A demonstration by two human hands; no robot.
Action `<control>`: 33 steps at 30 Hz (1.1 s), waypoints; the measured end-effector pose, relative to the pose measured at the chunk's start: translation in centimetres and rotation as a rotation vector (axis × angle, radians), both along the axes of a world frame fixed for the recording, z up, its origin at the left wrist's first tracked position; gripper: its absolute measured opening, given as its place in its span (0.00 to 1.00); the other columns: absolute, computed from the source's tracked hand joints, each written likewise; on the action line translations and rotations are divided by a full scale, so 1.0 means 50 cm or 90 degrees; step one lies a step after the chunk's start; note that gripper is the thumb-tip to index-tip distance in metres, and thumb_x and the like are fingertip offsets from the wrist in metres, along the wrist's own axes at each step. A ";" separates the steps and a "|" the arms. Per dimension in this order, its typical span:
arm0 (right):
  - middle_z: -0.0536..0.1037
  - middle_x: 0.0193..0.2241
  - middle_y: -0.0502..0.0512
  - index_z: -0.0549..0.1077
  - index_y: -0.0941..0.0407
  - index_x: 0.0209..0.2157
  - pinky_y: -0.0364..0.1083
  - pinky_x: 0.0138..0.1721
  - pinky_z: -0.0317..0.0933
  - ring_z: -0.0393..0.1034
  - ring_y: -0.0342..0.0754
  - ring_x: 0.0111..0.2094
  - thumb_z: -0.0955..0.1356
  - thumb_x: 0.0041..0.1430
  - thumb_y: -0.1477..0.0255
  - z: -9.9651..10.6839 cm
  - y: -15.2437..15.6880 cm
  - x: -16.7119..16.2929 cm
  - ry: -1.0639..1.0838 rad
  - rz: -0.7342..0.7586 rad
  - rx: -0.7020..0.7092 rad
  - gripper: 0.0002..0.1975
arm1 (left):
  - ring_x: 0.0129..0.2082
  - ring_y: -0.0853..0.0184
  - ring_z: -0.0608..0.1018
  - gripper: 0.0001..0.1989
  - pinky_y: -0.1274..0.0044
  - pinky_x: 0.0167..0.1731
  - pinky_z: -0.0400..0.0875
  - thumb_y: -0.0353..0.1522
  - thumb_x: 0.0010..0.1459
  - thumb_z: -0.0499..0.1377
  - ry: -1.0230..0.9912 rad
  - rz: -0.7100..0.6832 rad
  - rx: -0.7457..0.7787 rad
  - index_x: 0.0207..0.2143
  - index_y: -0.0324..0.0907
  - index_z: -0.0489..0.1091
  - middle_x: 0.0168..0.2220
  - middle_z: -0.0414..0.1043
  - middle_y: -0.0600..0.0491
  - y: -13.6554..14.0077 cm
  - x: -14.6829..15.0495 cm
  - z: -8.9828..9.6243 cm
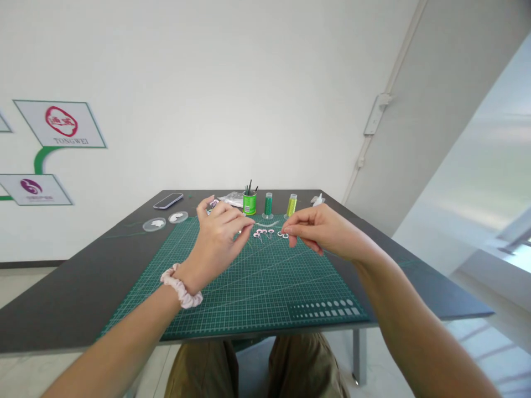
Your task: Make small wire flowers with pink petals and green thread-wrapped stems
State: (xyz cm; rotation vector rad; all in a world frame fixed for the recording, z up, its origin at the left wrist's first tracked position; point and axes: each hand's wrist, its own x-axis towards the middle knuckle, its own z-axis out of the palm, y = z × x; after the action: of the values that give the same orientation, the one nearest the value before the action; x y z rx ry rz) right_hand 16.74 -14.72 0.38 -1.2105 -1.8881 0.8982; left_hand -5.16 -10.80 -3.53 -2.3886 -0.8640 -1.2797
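Scanning left to right: phone (pixel 168 200) at far left on the dark table (pixel 87 293), then two clear dishes, a left one (pixel 146 226) and a right one (pixel 185 215), each with white bits inside.

Left hand (pixel 224 228) is over the left half of the green cutting mat (pixel 265 287), scrunchie (pixel 182 287) on its wrist. Thumb and forefinger tips are close together, other fingers loosely bent. Can't tell if they really clamp anything.

Behind it, far side: clear plastic bag (pixel 233 198), then green tin (pixel 249 204) with dark-handled tools (pixel 250 186) upright in it.

Key relation: pale strand (pixel 267 225) is in the gap between the hands, long axis left-right, slight sag mid-span. Its left end meets the left fingertips in view; its right end looks just short of the right ones, so left hand reads nearer. Can't tell if it hangs or lies on the mat.

Nearer than the strand: pink loops with thin stems (pixel 264 232). Farther: green spool (pixel 268 204), yellow spool (pixel 292 204).

Right hand (pixel 312 229): thumb and forefinger near a pinch, other fingers curled under. White rings (pixel 285 236) at its fingertips; held or just behind, can't tell. Far right: white nozzle bottle (pixel 319 200).
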 end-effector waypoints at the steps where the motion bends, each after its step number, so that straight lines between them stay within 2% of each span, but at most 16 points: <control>1: 0.67 0.10 0.44 0.74 0.57 0.19 0.38 0.13 0.50 0.54 0.35 0.10 0.69 0.54 0.71 -0.005 -0.002 -0.006 0.007 0.004 -0.009 0.11 | 0.35 0.64 0.74 0.08 0.59 0.56 0.50 0.29 0.60 0.57 -0.015 0.005 0.000 0.31 0.49 0.74 0.29 0.78 0.57 0.001 -0.001 0.002; 6: 0.67 0.10 0.43 0.73 0.57 0.19 0.38 0.13 0.52 0.56 0.35 0.10 0.69 0.54 0.72 -0.041 0.005 -0.018 0.050 -0.018 -0.029 0.11 | 0.33 0.65 0.75 0.06 0.62 0.51 0.59 0.28 0.57 0.59 -0.099 -0.036 -0.092 0.29 0.47 0.75 0.30 0.79 0.57 0.002 -0.001 0.014; 8: 0.66 0.09 0.43 0.74 0.57 0.21 0.38 0.14 0.53 0.57 0.36 0.10 0.68 0.55 0.72 -0.053 0.016 -0.010 0.077 -0.049 -0.015 0.10 | 0.32 0.66 0.75 0.05 0.64 0.48 0.62 0.29 0.56 0.60 -0.098 -0.066 -0.136 0.29 0.46 0.75 0.30 0.79 0.57 0.000 -0.001 0.016; 10: 0.70 0.12 0.45 0.76 0.58 0.26 0.38 0.14 0.55 0.56 0.35 0.10 0.68 0.55 0.72 -0.061 0.025 0.000 0.120 -0.066 -0.014 0.07 | 0.32 0.66 0.75 0.05 0.65 0.46 0.64 0.29 0.56 0.60 -0.092 -0.083 -0.156 0.28 0.46 0.75 0.29 0.79 0.57 -0.003 0.001 0.015; 11: 0.75 0.17 0.47 0.77 0.58 0.30 0.39 0.14 0.55 0.57 0.35 0.11 0.69 0.54 0.73 -0.064 0.027 0.004 0.149 -0.066 -0.027 0.04 | 0.32 0.66 0.75 0.05 0.65 0.46 0.64 0.29 0.56 0.60 -0.090 -0.086 -0.158 0.28 0.46 0.75 0.29 0.79 0.57 -0.004 0.003 0.013; 13: 0.81 0.34 0.55 0.76 0.58 0.39 0.39 0.12 0.57 0.59 0.35 0.12 0.69 0.51 0.76 -0.065 0.027 0.007 0.216 -0.045 -0.076 0.12 | 0.31 0.67 0.75 0.05 0.64 0.46 0.64 0.29 0.55 0.60 -0.089 -0.087 -0.161 0.28 0.46 0.75 0.28 0.78 0.57 -0.004 0.007 0.009; 15: 0.77 0.48 0.60 0.72 0.57 0.47 0.40 0.11 0.58 0.63 0.35 0.15 0.68 0.49 0.76 -0.066 0.022 0.002 0.269 -0.002 -0.133 0.20 | 0.31 0.66 0.75 0.05 0.64 0.47 0.63 0.29 0.55 0.61 -0.096 -0.084 -0.167 0.27 0.47 0.75 0.28 0.78 0.57 -0.002 0.012 0.005; 16: 0.75 0.51 0.61 0.70 0.57 0.48 0.40 0.11 0.59 0.63 0.35 0.16 0.68 0.49 0.75 -0.068 0.018 -0.003 0.285 0.019 -0.152 0.22 | 0.32 0.66 0.75 0.05 0.64 0.47 0.64 0.29 0.55 0.61 -0.102 -0.082 -0.174 0.27 0.47 0.75 0.28 0.79 0.57 -0.001 0.014 0.003; 18: 0.76 0.47 0.60 0.69 0.57 0.48 0.40 0.12 0.62 0.64 0.36 0.16 0.68 0.50 0.73 -0.074 0.011 -0.015 0.300 0.029 -0.153 0.21 | 0.32 0.65 0.76 0.05 0.64 0.46 0.65 0.30 0.54 0.61 -0.124 -0.080 -0.203 0.27 0.46 0.76 0.28 0.79 0.56 0.002 0.018 0.000; 20: 0.78 0.34 0.54 0.70 0.58 0.44 0.40 0.15 0.64 0.65 0.38 0.17 0.69 0.50 0.70 -0.082 0.008 -0.025 0.298 -0.013 -0.098 0.17 | 0.33 0.64 0.76 0.05 0.66 0.43 0.67 0.31 0.54 0.60 -0.160 -0.093 -0.257 0.27 0.45 0.76 0.29 0.79 0.55 0.006 0.020 -0.004; 23: 0.70 0.19 0.45 0.72 0.58 0.31 0.40 0.17 0.62 0.64 0.38 0.16 0.70 0.51 0.67 -0.090 0.011 -0.024 0.235 -0.085 -0.011 0.09 | 0.32 0.65 0.78 0.05 0.69 0.39 0.71 0.31 0.53 0.60 -0.213 -0.130 -0.366 0.28 0.44 0.76 0.30 0.80 0.54 0.012 0.020 -0.013; 25: 0.67 0.16 0.43 0.72 0.58 0.26 0.40 0.17 0.58 0.62 0.37 0.14 0.70 0.50 0.66 -0.089 0.013 -0.017 0.179 -0.103 0.010 0.09 | 0.32 0.65 0.78 0.05 0.71 0.38 0.72 0.32 0.53 0.61 -0.227 -0.139 -0.416 0.27 0.43 0.76 0.30 0.80 0.54 0.015 0.019 -0.020; 29: 0.64 0.13 0.42 0.72 0.58 0.24 0.40 0.16 0.52 0.59 0.37 0.13 0.69 0.50 0.66 -0.083 0.014 -0.011 0.089 -0.097 0.024 0.09 | 0.32 0.65 0.78 0.04 0.70 0.39 0.72 0.32 0.51 0.62 -0.245 -0.144 -0.463 0.26 0.43 0.77 0.30 0.80 0.54 0.015 0.017 -0.025; 33: 0.65 0.14 0.44 0.71 0.57 0.23 0.40 0.16 0.50 0.56 0.37 0.14 0.67 0.50 0.68 -0.083 0.007 -0.026 0.080 -0.115 0.089 0.08 | 0.32 0.65 0.79 0.04 0.70 0.39 0.72 0.34 0.50 0.63 -0.318 -0.177 -0.556 0.27 0.43 0.78 0.32 0.81 0.53 0.012 0.017 -0.024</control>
State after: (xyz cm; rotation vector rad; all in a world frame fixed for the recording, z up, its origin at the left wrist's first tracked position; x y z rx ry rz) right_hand 15.41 -14.38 -3.74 -1.1892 -1.6839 0.7156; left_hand -4.31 -10.19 -4.72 -2.9420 -1.5256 -1.9659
